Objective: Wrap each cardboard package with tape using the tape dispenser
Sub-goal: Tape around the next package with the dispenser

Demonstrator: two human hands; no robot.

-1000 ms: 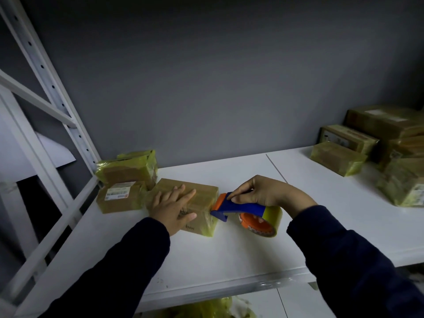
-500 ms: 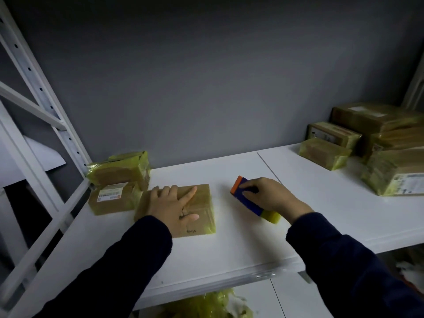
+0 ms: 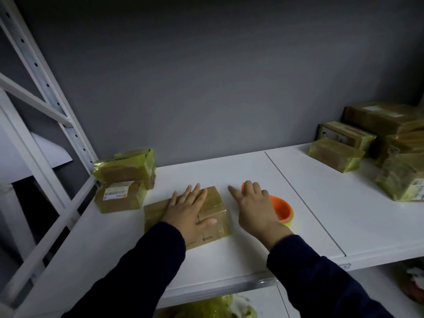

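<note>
A cardboard package [image 3: 214,208], partly covered in yellowish tape, lies on the white shelf [image 3: 229,260]. My left hand [image 3: 188,212] presses flat on its top, fingers straight. Right beside it, the tape dispenser [image 3: 281,208] lies on its side on the shelf, with its orange core facing up and yellow tape around it. My right hand [image 3: 254,207] rests over the dispenser's handle. Its index finger stretches toward the package and the other fingers are loosely bent. Most of the handle is hidden under that hand.
Two taped packages [image 3: 125,168] [image 3: 119,196] sit at the shelf's left end by the white rack upright [image 3: 46,88]. Several more packages [image 3: 335,154] are stacked at the right end. A seam [image 3: 305,203] divides the shelf boards. Crumpled yellow tape [image 3: 206,306] lies on the shelf below.
My right hand drew the dispenser away from the package's end and laid it on its side on the shelf. The grip has loosened. The left hand stayed flat on the package.
</note>
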